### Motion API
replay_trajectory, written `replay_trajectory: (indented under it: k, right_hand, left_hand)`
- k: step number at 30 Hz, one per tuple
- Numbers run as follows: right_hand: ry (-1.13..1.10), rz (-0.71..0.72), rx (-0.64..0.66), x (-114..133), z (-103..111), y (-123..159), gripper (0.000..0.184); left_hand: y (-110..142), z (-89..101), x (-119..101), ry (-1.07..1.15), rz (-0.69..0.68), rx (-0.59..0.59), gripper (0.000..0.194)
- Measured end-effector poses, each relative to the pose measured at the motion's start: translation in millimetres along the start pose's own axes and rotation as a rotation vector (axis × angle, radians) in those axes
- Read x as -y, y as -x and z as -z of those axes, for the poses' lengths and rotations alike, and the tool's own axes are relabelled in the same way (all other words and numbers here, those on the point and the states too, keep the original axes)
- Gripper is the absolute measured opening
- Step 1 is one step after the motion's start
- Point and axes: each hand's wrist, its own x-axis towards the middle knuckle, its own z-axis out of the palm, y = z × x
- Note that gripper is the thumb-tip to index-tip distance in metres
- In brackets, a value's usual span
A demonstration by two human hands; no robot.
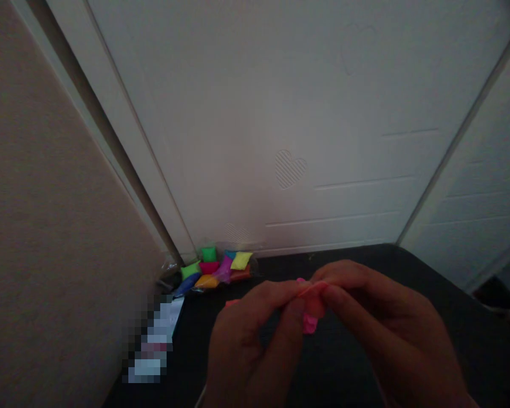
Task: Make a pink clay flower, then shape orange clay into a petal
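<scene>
Both hands pinch a small, flattened piece of coral-orange modelling clay above the dark tabletop. My left hand closes its thumb and index finger on the clay's left edge. On the other side, my right hand grips the right edge between thumb and fingertips. Some bright pink clay shows just below and behind the orange piece; whether it touches that piece I cannot tell. Another bit of orange clay peeks out beside my left hand, mostly hidden by it.
A clear plastic bag of colourful clay packets lies at the back left of the black table. In front of it is a flat, blurred-out object. A white panel with embossed hearts rises behind; a beige wall borders the left.
</scene>
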Motion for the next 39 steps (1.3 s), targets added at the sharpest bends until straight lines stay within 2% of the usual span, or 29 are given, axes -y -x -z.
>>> replay_trajectory:
  k: [5,9,11,13,16,18,25,30,36,39]
  right_hand:
    - [0.006,-0.028,-0.022,2.5,1.1,1.1,0.009]
    - [0.005,-0.006,0.034,4.9,5.1,2.5,0.014]
    - [-0.052,-0.006,0.048,4.1,5.7,3.0,0.016]
    - [-0.103,-0.037,0.030,2.3,4.7,2.8,0.011]
    - [-0.153,-0.118,0.047,0.1,1.5,0.8,0.004]
    - [-0.196,-0.154,0.073,0.0,-0.6,-0.8,0.007]
    - [-0.366,-0.159,0.084,1.0,-3.4,-1.3,0.012]
    - [-0.318,-0.178,0.074,1.9,0.0,0.5,0.021]
    - [-0.257,-0.169,0.088,4.6,-1.7,0.3,0.008]
    - [-0.223,-0.150,0.045,5.0,-3.2,-0.7,0.010]
  left_hand:
    - [-0.2,2.7,0.6,-0.045,0.067,0.020,0.010]
    - [-1.9,4.7,0.7,-0.068,0.046,0.129,0.007]
    - [-2.5,5.6,1.1,-0.073,0.040,0.121,0.009]
    - [-3.4,7.2,1.8,-0.082,0.026,0.120,0.011]
    - [-4.7,10.5,2.4,-0.084,-0.001,0.248,0.012]
    - [-4.5,11.9,1.6,-0.085,0.006,0.277,0.011]
    - [0.0,8.8,-3.4,-0.059,0.050,0.170,0.011]
    - [-2.5,7.3,-5.0,-0.056,0.002,0.112,0.015]
    - [-1.9,7.9,-3.9,-0.091,-0.044,0.076,0.014]
    - [-0.6,7.7,-2.0,-0.031,-0.049,0.065,0.012]
